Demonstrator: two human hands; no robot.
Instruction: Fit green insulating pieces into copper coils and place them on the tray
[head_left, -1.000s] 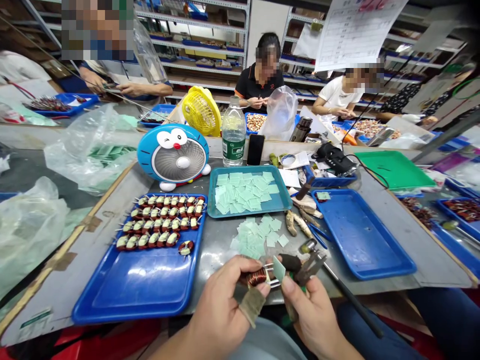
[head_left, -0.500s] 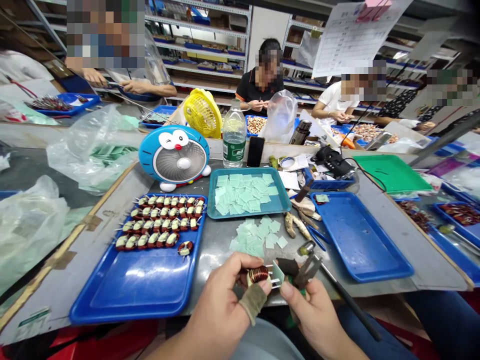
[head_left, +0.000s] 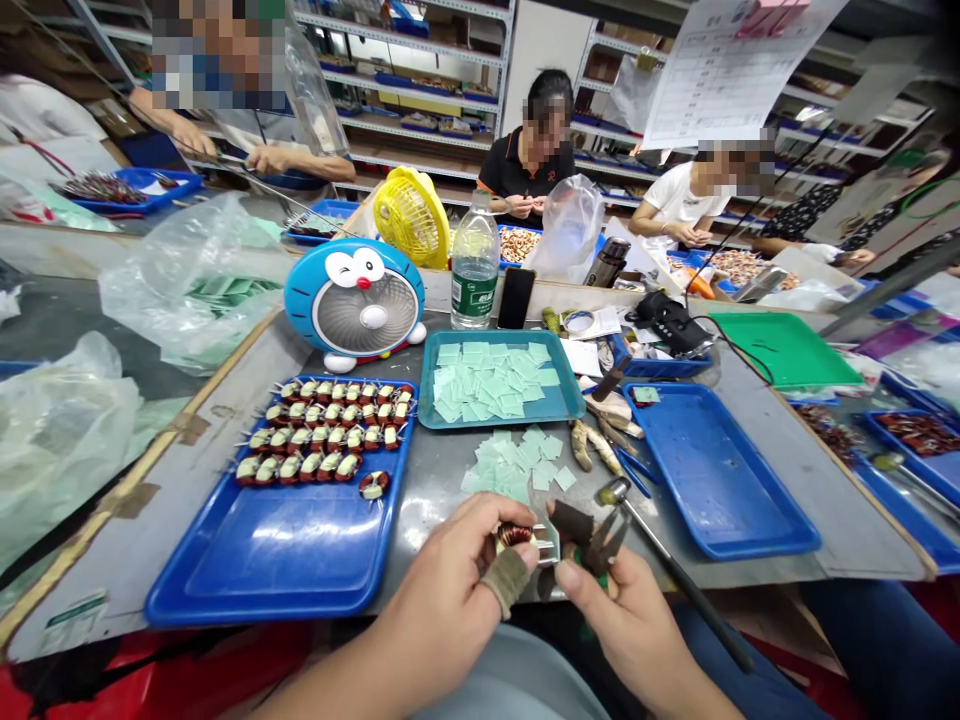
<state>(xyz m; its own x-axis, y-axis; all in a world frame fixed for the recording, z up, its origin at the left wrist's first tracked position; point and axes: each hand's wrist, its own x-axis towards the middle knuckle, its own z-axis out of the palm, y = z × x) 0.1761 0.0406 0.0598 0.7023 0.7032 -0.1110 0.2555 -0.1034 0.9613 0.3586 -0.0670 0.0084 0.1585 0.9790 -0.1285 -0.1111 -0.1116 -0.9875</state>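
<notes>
My left hand [head_left: 450, 575], with a cloth wrap on the thumb, is closed around a copper-wound toroidal coil [head_left: 515, 535]. The coil's metal leads point right, and a pale green square sheet [head_left: 551, 543] sits at them. My right hand [head_left: 634, 625] grips pliers [head_left: 606, 545] with green on the handles; the jaws point up and away from the coil. A dark wrap covers one right finger. The right thumb tip is close to the sheet's lower edge; whether it touches, I cannot tell. Loose green squares [head_left: 510, 465] lie on the bench just beyond my hands.
Left, a blue tray [head_left: 277, 550] holds rows of coils. A teal tray [head_left: 495, 415] carries more squares. Right, another blue tray [head_left: 739, 490] has one coil in its corner; a hammer [head_left: 667, 560] lies beside it. A fan [head_left: 356, 305] and bottle [head_left: 474, 270] stand behind. Co-workers sit opposite.
The coil and its green sheet have tilted slightly in my left hand, and the sheet shows at a different angle. My right thumb has drawn slightly away from it. The view has shifted a little.
</notes>
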